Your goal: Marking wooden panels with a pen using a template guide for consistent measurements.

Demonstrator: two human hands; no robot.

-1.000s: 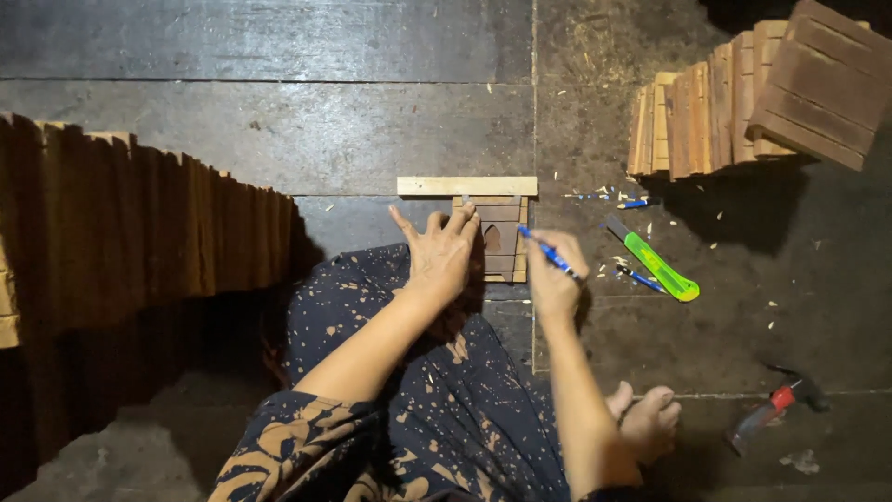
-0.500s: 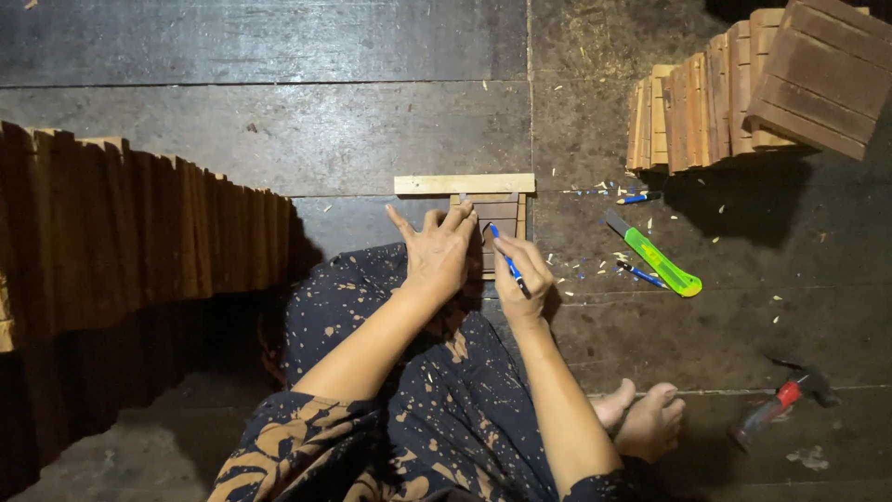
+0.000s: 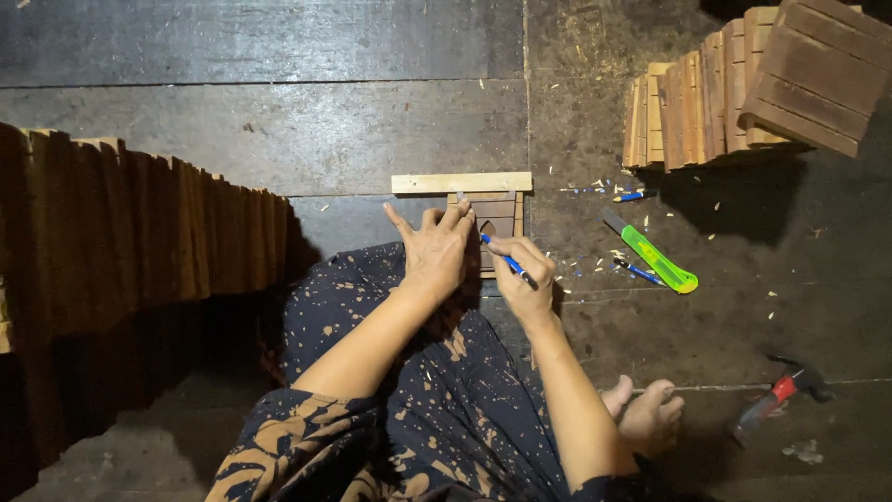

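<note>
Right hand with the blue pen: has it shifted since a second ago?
Yes. The right hand has moved left with the blue pen, away from the green utility knife and up beside the left hand on the wooden panel.

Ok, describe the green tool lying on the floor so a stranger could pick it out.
Start at the leaning row of wooden slats at upper right. Below it, right of the right hand, lies the utility knife. Its bright green body is far bigger than the thin blue pens beside it.

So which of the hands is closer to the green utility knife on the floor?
Right. The right hand, holding a blue pen, sits just left of the green utility knife; the left hand lies farther left, on the small wooden panel.
</note>
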